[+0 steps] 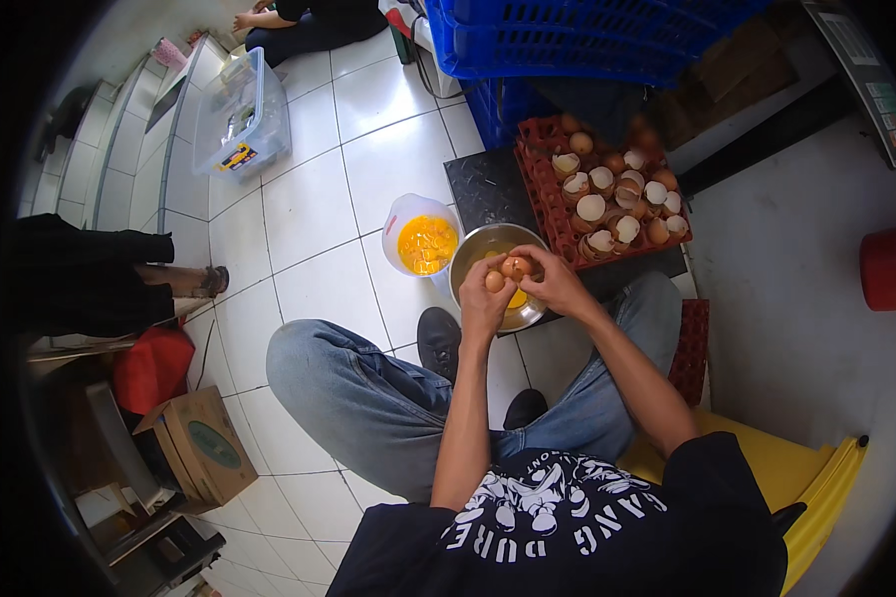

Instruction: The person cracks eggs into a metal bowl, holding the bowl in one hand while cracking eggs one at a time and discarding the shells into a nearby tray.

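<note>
My left hand (pixel 482 300) and my right hand (pixel 558 282) meet over a steel bowl (pixel 472 246). Between their fingertips they grip a brown egg (pixel 517 266) with a dark crack across its shell. A second brown egg (pixel 495 281) sits within my left hand. Egg white and a yellow yolk (pixel 519 298) lie in the bowl below. Touching the bowl's left side is a translucent plastic jug (pixel 394 250) holding several yolks (pixel 427 242). Beyond my right hand, a red egg tray (pixel 556 237) carries many emptied shell halves (pixel 590 208) and some brown eggs that look whole (pixel 580 142).
The bowl and tray rest on a black platform (pixel 481 183). Blue crates (pixel 567 45) rise behind it. A clear plastic bin (pixel 243 119) stands on the tiled floor, with a seated person (pixel 321 30) beyond. At left is a cardboard box (pixel 209 448); at right, a red container (pixel 892 266).
</note>
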The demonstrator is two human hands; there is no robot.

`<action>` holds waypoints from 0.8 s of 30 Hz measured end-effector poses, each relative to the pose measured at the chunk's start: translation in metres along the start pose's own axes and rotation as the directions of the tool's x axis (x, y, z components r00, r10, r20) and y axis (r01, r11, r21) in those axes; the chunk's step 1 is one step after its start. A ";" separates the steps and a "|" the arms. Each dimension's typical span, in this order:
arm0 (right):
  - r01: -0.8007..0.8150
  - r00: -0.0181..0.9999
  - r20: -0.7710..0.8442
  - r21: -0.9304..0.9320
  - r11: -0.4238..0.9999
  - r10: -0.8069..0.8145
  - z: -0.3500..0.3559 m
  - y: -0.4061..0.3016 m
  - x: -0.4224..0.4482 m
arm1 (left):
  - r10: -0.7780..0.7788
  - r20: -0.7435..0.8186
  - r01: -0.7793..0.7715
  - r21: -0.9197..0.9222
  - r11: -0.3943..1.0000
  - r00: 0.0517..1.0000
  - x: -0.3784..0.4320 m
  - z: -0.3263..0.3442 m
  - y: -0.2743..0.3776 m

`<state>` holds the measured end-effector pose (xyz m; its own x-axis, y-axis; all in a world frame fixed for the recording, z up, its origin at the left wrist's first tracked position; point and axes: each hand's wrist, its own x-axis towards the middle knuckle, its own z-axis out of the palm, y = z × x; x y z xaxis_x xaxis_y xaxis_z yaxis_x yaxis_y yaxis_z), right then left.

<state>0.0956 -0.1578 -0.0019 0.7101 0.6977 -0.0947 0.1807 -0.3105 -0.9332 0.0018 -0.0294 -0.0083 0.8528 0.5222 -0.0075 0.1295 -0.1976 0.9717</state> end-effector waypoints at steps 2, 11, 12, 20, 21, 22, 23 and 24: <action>0.055 0.998 -0.008 -0.093 0.994 -0.056 -0.001 0.001 -0.002 | 0.022 0.008 -0.022 0.018 1.000 1.000 0.001 -0.002 -0.001; 0.056 0.994 -0.056 -0.443 0.895 -0.090 0.002 -0.019 -0.013 | 0.046 -0.002 -0.042 0.377 0.925 0.999 -0.001 -0.013 -0.009; 0.031 0.992 -0.110 -0.309 0.950 -0.068 0.000 -0.024 -0.012 | -0.065 -0.049 0.073 0.184 0.980 0.997 0.001 -0.014 -0.010; 0.004 0.975 -0.202 0.417 0.909 0.088 0.005 -0.028 -0.005 | -0.441 0.436 0.617 -0.618 0.488 0.785 0.003 -0.002 -0.002; 0.030 0.975 -0.207 0.481 0.876 0.080 0.007 -0.024 -0.006 | -0.385 0.462 0.597 -0.690 0.410 0.799 0.002 0.002 0.000; 0.058 0.974 -0.214 0.542 0.839 0.071 0.008 -0.021 -0.007 | -0.327 0.483 0.576 -0.751 0.324 0.813 0.002 0.007 0.003; 0.062 0.971 -0.227 0.534 0.843 0.072 0.010 -0.017 -0.007 | -0.318 0.495 0.583 -0.747 0.321 0.809 0.001 0.007 0.005; 0.056 0.975 -0.211 0.528 0.847 0.067 0.010 -0.017 -0.008 | -0.320 0.495 0.583 -0.750 0.313 0.808 0.000 0.005 0.004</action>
<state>0.0801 -0.1518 0.0115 0.8479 0.5239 -0.0816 -0.1667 0.1173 -0.9790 0.0046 -0.0344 -0.0057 0.8980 0.0750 -0.4336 0.1580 0.8647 0.4768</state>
